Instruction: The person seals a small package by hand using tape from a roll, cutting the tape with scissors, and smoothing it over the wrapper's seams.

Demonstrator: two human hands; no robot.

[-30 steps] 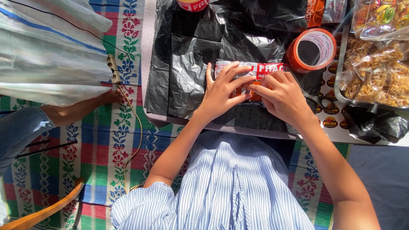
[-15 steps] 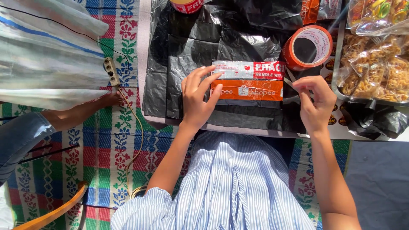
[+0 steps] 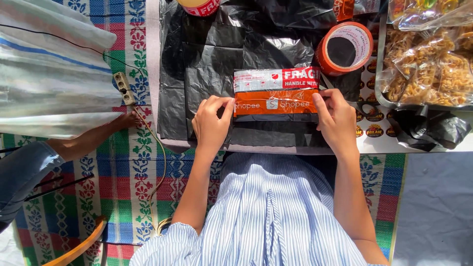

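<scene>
Head view: a taped parcel (image 3: 276, 94), red-and-white on top and orange below, lies on black plastic (image 3: 212, 54) on the table. The left hand (image 3: 211, 124) pinches its left end, the right hand (image 3: 337, 118) grips its right end. A tape roll (image 3: 345, 48) sits just beyond, snack bags (image 3: 428, 74) to the right.

Parcel (image 3: 276, 93) lies on plastic sheet (image 3: 207, 54) on the table (image 3: 379, 143), left hand (image 3: 211, 123) touching its left end, right hand (image 3: 337, 118) its right end, tape roll (image 3: 344, 48) just behind-right, tray of snack bags (image 3: 423, 69) far right, power strip (image 3: 123, 88) on mat (image 3: 123, 167) left.
</scene>
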